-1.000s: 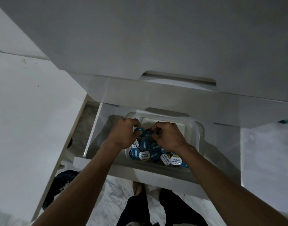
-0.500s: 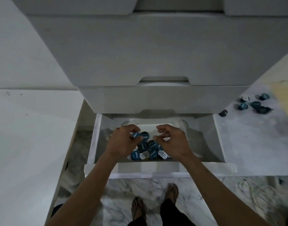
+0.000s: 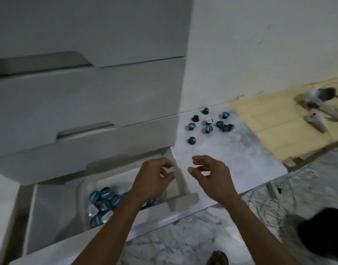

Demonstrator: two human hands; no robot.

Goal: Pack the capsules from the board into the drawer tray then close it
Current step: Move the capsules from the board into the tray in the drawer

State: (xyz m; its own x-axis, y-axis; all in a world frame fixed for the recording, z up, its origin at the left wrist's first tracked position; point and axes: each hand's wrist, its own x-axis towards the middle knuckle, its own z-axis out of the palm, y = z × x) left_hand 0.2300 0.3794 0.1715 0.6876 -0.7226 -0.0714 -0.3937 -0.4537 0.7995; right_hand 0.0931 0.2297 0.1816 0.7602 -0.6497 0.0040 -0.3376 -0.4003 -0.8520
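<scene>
The bottom drawer (image 3: 49,222) of a white cabinet stands pulled out. Inside it a clear plastic tray (image 3: 82,190) holds several blue capsules (image 3: 103,201). More blue capsules (image 3: 209,123) lie scattered on the pale marbled board (image 3: 231,159) to the right of the cabinet; one capsule (image 3: 192,140) sits apart, nearer to me. My left hand (image 3: 154,178) hovers over the drawer's right end, fingers curled and apart, holding nothing. My right hand (image 3: 210,175) hangs over the board's near part, also empty with loosely spread fingers.
Two closed drawers (image 3: 84,96) sit above the open one. A wooden panel (image 3: 279,121) with white handheld controllers (image 3: 317,104) lies at the right. White cables (image 3: 267,207) coil on the marble floor beside a dark object (image 3: 323,228). My foot (image 3: 219,258) shows at the bottom.
Both hands have lifted out of the tray and swung right toward the board, now empty. My view has turned right, bringing the scattered capsules and wooden panel into sight.
</scene>
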